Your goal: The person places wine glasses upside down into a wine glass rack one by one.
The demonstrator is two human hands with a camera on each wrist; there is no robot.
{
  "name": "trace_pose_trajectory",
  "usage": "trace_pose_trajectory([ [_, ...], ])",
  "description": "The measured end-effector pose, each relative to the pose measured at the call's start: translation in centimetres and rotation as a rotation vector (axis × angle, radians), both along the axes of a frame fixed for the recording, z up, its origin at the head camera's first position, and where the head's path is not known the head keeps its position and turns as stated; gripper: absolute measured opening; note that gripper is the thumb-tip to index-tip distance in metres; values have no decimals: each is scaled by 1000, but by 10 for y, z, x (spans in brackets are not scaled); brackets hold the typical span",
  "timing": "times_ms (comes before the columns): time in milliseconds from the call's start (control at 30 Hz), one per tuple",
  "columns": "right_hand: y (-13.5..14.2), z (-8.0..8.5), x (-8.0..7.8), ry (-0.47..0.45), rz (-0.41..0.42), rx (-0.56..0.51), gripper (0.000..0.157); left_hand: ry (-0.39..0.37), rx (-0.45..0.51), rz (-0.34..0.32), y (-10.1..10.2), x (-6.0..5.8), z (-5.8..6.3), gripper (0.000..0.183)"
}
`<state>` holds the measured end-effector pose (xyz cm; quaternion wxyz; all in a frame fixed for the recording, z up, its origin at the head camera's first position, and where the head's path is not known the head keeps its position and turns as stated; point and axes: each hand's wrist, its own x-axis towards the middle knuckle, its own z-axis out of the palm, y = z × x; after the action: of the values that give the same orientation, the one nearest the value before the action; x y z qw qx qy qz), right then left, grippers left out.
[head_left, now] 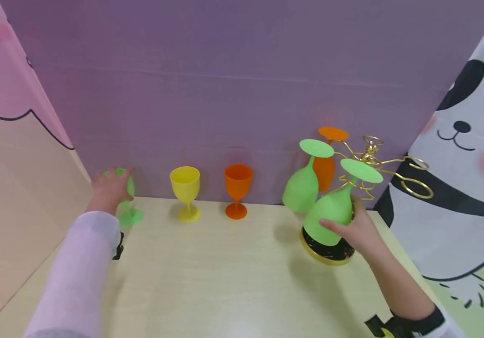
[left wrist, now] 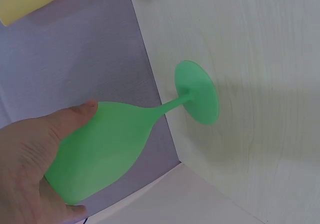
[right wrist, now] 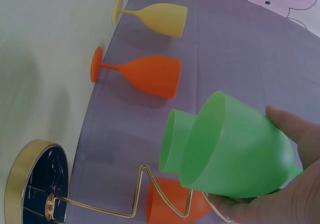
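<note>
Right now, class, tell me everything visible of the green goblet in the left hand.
The green goblet is plain light green and looks like smooth, matte plastic. It has a deep, rounded bowl, a thin stem and a flat, round foot. It stands roughly upright, bowl above foot, near the purple backdrop, left of the yellow goblet in the head view. The left hand grips its bowl, partly hiding the rim. Whether the foot fully rests on the table is unclear.

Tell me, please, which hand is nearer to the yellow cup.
Left. The left hand is just left of the yellow cup, holding a green cup; the right hand is farther, beyond the standing orange cup, holding an upside-down green cup.
</note>
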<state>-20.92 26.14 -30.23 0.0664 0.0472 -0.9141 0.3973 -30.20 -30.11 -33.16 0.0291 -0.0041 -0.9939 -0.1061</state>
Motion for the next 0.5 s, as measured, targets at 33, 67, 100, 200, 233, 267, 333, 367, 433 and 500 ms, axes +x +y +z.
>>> trace_pose_trajectory([
  [33, 0, -1, 1, 4, 0, 5, 105, 0, -3, 0, 0, 0, 0, 89],
  [67, 1, -1, 1, 5, -1, 9, 106, 0, -10, 1, 0, -1, -1, 88],
  [100, 1, -2, 1, 7, -2, 12, 106, -1, -16, 0, 0, -1, -1, 88],
  [200, 2, -2, 2, 10, -4, 17, 107, -6, -31, -4, -1, -2, -1, 88],
  [233, 2, -2, 2, 12, -2, 15, 107, -9, -34, -5, -1, -2, -1, 88],
  [267, 2, -2, 2, 13, -1, 14, 108, -9, -40, -8, -1, -2, 0, 88],
  [333, 3, -2, 2, 17, 0, 12, 108, -10, -49, -9, -1, -2, 1, 89],
  [367, 3, -3, 2, 19, 0, 11, 108, -11, -51, -9, -1, -2, 1, 88],
  [433, 3, -3, 2, 24, -1, 10, 107, -14, -49, -11, -1, -2, 2, 87],
  [500, 4, -5, 2, 28, -5, 12, 107, -18, -45, -13, -1, -2, 3, 85],
])
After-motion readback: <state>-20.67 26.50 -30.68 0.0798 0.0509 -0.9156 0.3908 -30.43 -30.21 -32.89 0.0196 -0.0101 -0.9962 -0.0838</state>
